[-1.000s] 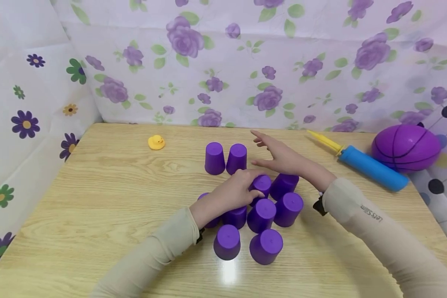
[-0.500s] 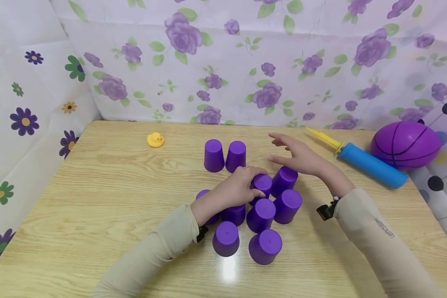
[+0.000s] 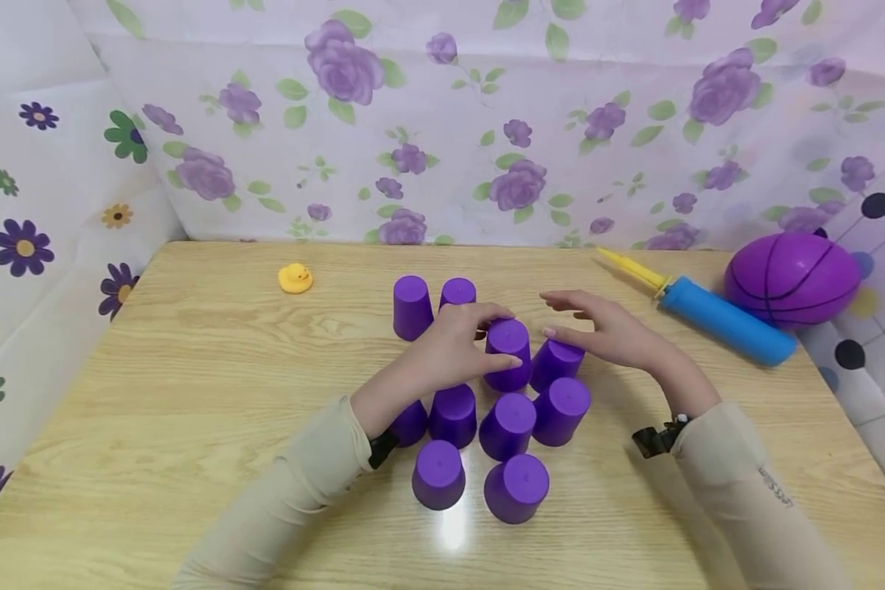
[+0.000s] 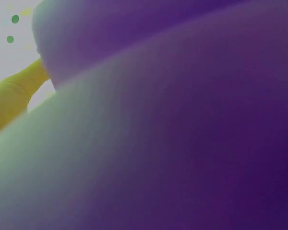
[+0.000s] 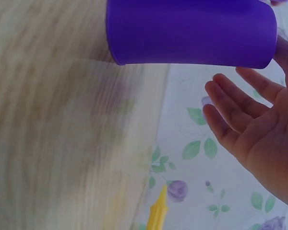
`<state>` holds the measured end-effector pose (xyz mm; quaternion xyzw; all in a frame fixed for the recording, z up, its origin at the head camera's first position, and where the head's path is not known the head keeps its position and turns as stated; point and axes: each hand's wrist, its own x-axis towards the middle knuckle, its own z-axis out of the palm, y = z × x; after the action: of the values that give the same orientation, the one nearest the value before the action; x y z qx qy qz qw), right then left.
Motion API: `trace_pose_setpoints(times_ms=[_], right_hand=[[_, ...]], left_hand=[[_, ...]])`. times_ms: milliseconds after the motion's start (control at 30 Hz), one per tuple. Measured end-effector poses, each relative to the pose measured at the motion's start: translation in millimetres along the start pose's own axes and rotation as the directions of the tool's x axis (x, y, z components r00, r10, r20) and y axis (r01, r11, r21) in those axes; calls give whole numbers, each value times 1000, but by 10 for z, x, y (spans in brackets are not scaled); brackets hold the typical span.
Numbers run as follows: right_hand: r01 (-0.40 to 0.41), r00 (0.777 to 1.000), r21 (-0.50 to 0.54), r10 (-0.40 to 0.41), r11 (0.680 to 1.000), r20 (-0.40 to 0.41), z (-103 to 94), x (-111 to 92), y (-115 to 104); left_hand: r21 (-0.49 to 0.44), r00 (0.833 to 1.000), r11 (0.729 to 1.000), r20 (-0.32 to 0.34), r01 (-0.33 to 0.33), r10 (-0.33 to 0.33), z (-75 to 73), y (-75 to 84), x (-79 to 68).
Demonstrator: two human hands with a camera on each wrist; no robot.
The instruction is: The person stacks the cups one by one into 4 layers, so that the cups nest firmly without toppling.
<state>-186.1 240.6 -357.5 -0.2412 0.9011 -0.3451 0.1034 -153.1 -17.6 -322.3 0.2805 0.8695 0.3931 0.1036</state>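
Note:
My left hand (image 3: 450, 344) grips an upside-down purple cup (image 3: 511, 378) between thumb and fingers, close over the middle of a group of matching cups. Just right of it stands another purple cup (image 3: 556, 369), mouth down. My right hand (image 3: 612, 329) hovers at that cup's top, fingers loosely stretched; the right wrist view shows the hand (image 5: 264, 129) beside a cup (image 5: 192, 33). In the left wrist view, blurred purple cup walls (image 4: 192, 143) fill most of the picture, with a finger (image 4: 19, 93) at the left edge.
Several more upturned cups surround the hands, including a front cup (image 3: 516, 489) and a back-left cup (image 3: 412, 309). A yellow toy duck (image 3: 295, 279) sits back left. At the back right lie a blue hand pump (image 3: 726, 319) and a purple ball (image 3: 792, 280). Flowered cloth (image 3: 265, 82) hangs behind.
The cup in my left hand has risen a little and shifted back from the others. My right hand has moved right, then lowered toward the cup beside it.

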Motion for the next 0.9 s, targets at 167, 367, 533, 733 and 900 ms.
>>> trace_pose_setpoints(times_ms=[167,367,533,733,900], right_hand=[[18,1000,37,-18,999,6,57,-50,-2],[63,998,111,-65,992,20,88,-104,-12],[66,997,142,-72,988,39,82,-182,-1],[95,993,130,-102,987,55,78,-222,30],[67,995,170,-79,983,60,99,-212,41]], left_hand=[[-60,998,998,-63,11,-15,-91,23,-21],[-46,993,999,-120,5,-11,-208,24,20],[-36,992,999,-123,-19,14,-283,-10,76],[-24,994,999,-99,-38,35,-368,-21,126],[25,994,997,-88,-70,71,-422,-37,189]])
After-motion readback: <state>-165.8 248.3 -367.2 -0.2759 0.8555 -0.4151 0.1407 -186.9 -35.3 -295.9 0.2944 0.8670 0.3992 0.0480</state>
